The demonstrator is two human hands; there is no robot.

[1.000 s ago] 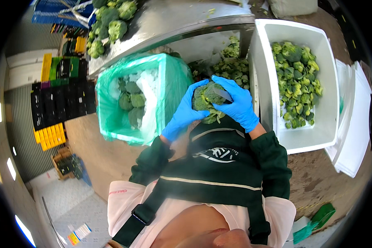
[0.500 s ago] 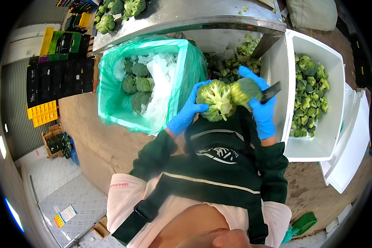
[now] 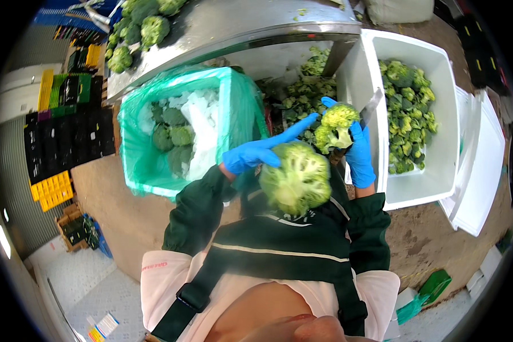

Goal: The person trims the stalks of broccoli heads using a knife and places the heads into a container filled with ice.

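Note:
My left hand [image 3: 255,155], in a blue glove, has its index finger stretched out to the right and its thumb apart. Just below the thumb is a large broccoli head [image 3: 295,179], slightly blurred, with its pale cut stem side facing up. No fingers show wrapped round this head, and its underside is hidden. My right hand [image 3: 359,157], also gloved in blue, is closed round a knife, with the blade [image 3: 372,106] pointing up and away. A smaller broccoli piece [image 3: 336,126] sits against its thumb and fingers, stem downward.
A green-lined box [image 3: 227,122] with broccoli heads and ice stands at left. On the right, a white bin [image 3: 385,191] holds cut florets. Ahead is a metal table [image 3: 228,20] bearing more broccoli [image 3: 154,29]. Trimmings [image 3: 299,97] lie beneath it.
The large head has moved down toward my chest, and my left index finger has straightened out. The smaller piece now shows its stem, and the knife blade points more upward. The whole view has shifted slightly.

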